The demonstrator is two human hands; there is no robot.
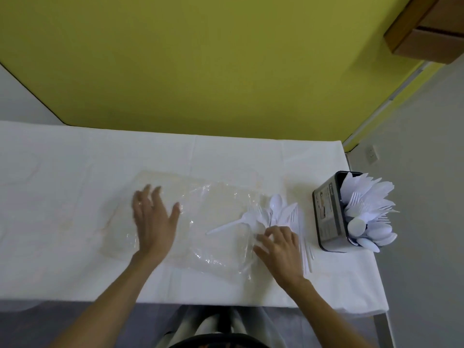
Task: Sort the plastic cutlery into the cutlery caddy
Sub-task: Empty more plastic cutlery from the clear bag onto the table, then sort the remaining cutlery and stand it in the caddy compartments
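Observation:
A loose pile of white plastic cutlery (272,214), spoons, forks and a knife, lies on a clear plastic sheet (216,222) on the table. My right hand (278,247) rests on the near end of the pile, fingers curled around several handles. My left hand (153,219) hovers flat over the left part of the sheet with fingers spread, holding nothing. The dark cutlery caddy (329,217) stands at the table's right edge, packed with white spoons, forks and knives (369,209). A few thin white pieces (307,254) lie just right of my right hand.
The table wears a white cloth (75,197); its right edge runs just beyond the caddy. A yellow-green wall (200,59) rises behind the far edge. A wooden cabinet (426,28) hangs at the upper right. My legs show below the near edge.

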